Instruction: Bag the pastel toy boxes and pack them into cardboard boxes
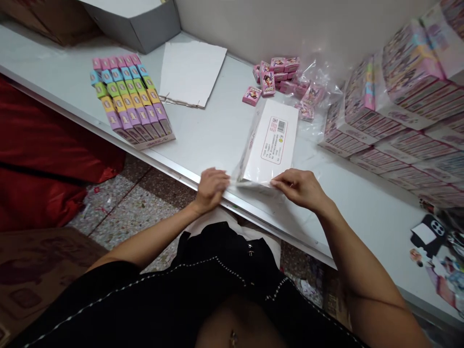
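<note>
A white box with a barcode label lies in front of me, inside a clear plastic wrap. My left hand is closed at the near left corner, its fingers on the loose end of the wrap; it is slightly blurred. At the near right corner my right hand pinches the wrap's edge between thumb and fingers. Several small pink boxes lie just beyond the white box, some of them in a crumpled clear bag.
A display tray of colourful small boxes stands at the left, beside flat white cardboard sheets. Behind is a grey box. Stacked wrapped packs rise at the right, near a dark phone. The table's front edge runs close to me.
</note>
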The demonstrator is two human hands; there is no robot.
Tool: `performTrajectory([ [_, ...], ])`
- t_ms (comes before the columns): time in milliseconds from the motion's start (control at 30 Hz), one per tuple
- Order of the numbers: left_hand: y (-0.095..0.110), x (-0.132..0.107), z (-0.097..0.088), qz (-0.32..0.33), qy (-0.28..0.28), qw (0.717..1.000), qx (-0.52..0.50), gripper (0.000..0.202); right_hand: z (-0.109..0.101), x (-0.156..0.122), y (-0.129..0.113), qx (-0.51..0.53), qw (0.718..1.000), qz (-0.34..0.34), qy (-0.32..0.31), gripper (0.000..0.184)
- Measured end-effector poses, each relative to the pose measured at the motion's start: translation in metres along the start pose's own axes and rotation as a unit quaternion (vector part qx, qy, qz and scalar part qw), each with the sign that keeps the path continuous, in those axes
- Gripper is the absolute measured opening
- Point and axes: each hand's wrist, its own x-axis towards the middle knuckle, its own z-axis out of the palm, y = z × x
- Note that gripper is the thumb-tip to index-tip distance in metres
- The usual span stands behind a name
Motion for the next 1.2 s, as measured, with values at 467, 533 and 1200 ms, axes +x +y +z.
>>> performTrajectory([
  [467, 0.012, 0.099, 0.015, 0.122, -0.195, 0.973, -0.011, 0.042, 0.000, 0.006, 0.002, 0.004, 1.000, -0.001, -0.020, 0.021],
  [533, 0.000, 0.110, 0.016, 0.122, -0.249, 0.956, -0.098, 0.039, -0.002, 0.006, 0.002, 0.013, 1.000, 0.002, -0.026, 0.021],
  [1200, 0.012, 0.159, 0.031, -0.034, -0.453, 0.881, -0.130, 0.037, -0.014, 0.017, 0.011, 0.184, 0.969, 0.090, -0.135, 0.033],
])
